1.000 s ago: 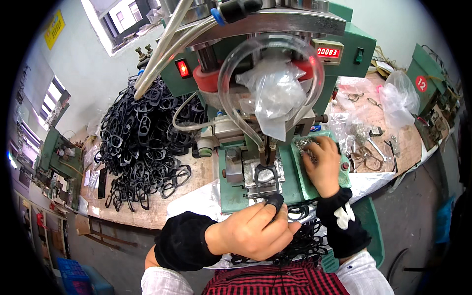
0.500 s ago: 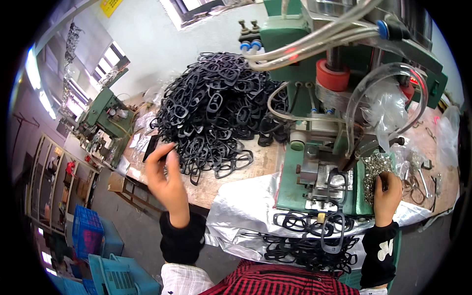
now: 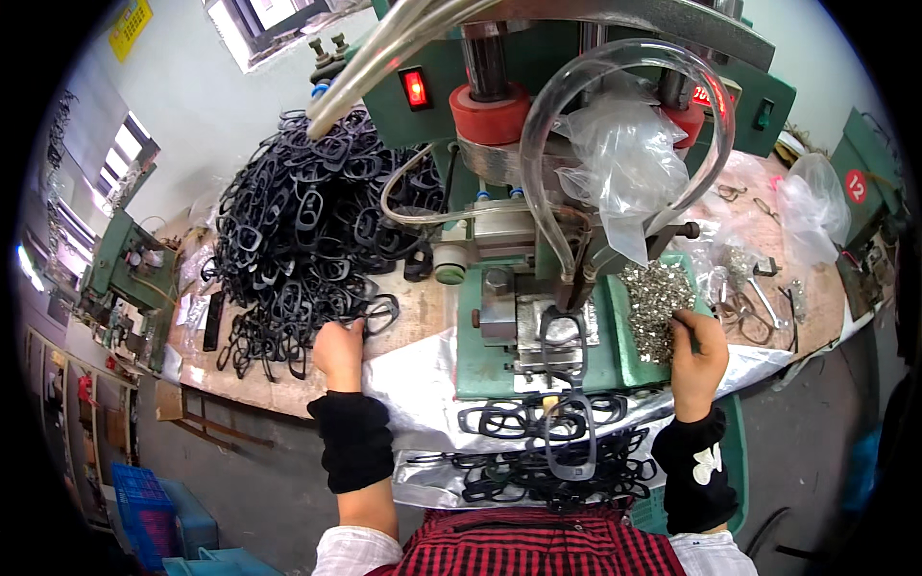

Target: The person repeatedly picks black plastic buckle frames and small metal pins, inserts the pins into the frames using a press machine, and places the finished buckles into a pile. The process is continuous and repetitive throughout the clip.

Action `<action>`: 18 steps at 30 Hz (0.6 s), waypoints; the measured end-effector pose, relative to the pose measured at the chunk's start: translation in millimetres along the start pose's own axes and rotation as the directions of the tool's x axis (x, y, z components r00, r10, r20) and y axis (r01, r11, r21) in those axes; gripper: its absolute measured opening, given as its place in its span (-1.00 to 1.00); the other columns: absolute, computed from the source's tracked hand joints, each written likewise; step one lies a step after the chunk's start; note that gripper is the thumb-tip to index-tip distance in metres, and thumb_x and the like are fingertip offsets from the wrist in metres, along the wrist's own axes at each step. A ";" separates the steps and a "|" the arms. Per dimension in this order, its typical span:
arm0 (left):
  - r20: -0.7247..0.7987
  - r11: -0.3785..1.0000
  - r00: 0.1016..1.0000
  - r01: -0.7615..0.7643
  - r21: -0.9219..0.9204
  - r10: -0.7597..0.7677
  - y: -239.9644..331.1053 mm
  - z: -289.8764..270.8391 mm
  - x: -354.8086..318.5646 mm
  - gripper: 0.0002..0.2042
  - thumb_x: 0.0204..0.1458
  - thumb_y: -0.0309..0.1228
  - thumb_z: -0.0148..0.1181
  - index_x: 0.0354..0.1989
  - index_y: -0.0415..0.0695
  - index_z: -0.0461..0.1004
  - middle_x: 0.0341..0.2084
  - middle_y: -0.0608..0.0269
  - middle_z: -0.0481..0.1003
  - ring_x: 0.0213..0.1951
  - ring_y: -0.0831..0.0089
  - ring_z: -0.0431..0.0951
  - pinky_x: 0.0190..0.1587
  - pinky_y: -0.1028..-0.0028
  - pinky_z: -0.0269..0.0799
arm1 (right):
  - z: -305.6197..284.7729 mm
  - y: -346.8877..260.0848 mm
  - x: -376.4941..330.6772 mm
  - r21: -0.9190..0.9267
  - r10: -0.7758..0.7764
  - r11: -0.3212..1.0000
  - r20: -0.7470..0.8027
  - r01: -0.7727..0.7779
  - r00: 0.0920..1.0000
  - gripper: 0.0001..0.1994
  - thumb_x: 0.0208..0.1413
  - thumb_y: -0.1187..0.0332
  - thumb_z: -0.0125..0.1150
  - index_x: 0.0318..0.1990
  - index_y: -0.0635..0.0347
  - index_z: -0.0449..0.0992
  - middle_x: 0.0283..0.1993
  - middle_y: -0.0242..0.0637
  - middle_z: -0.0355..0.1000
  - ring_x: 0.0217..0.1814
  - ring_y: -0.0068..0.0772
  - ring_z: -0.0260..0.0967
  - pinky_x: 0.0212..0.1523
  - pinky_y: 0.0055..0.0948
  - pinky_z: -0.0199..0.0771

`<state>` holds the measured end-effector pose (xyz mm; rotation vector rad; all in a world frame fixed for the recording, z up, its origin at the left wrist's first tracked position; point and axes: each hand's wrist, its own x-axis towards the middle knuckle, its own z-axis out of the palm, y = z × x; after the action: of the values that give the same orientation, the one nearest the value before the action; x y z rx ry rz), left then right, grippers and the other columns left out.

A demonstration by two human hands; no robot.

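My left hand is closed at the near right edge of a large heap of black eyeglass frames. Its thumb and fingertips meet a single eyeglass frame lying there; the other fingers are partly hidden. My right hand is closed, its thumb and fingers together at the edge of a green tray full of tiny shiny metal parts. Whatever sits between those fingertips is too small to name. Between my hands, a dark eyeglass frame has one end on the press fixture and the other hanging toward me.
A green press with red collars and clear tubing stands ahead. More frames lie on silver sheeting near my lap. Plastic bags and a wrench-like metal tool are on the right. Blue crates stand at lower left.
The view has turned to the right. My left hand, raised with fingers apart before, has come down to the heap's edge and closed by a frame. My right hand stays at the metal parts.
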<state>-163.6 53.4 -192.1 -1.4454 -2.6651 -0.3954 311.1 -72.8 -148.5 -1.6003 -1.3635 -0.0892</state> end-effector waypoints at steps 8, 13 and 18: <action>0.195 0.159 0.952 0.160 -0.974 0.236 42.9 -19.2 -31.0 -0.92 0.17 -0.46 0.25 -0.33 -0.13 0.48 -0.62 0.44 0.46 -0.65 0.67 0.42 -0.61 0.63 0.26 | 0.7 -31.3 13.6 0.098 0.118 0.987 0.062 -0.123 0.991 -0.89 0.05 0.60 0.23 -0.25 0.34 0.59 -0.26 -0.20 0.55 -0.17 -0.32 0.49 -0.09 -0.41 0.42; 0.347 -0.263 0.855 0.463 -0.847 0.386 66.9 -42.9 -54.6 -0.91 0.22 -0.41 0.12 -0.14 -0.02 0.40 -0.30 0.26 0.53 -0.34 0.41 0.56 -0.29 0.48 0.49 | 19.9 -105.0 36.0 0.575 0.096 0.796 0.188 -0.189 0.977 -0.71 -0.01 0.61 0.30 -0.08 0.30 0.63 -0.22 -0.21 0.59 -0.14 -0.35 0.53 -0.05 -0.45 0.47; -0.103 -0.525 0.963 0.046 -0.850 0.250 107.7 -116.1 -84.9 -0.86 0.32 -0.33 0.02 -0.06 -0.07 0.39 -0.24 0.20 0.49 -0.27 0.35 0.50 -0.19 0.32 0.49 | 41.3 -129.9 32.6 0.768 0.227 0.504 0.322 -0.394 0.919 -0.44 0.04 0.62 0.32 0.22 0.47 0.30 -0.14 -0.12 0.59 0.09 -0.38 0.47 0.13 -0.46 0.43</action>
<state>-32.8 9.9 -76.9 -1.6742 -1.1813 -3.5219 200.6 -37.2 -69.9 -0.9937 -0.9572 0.8454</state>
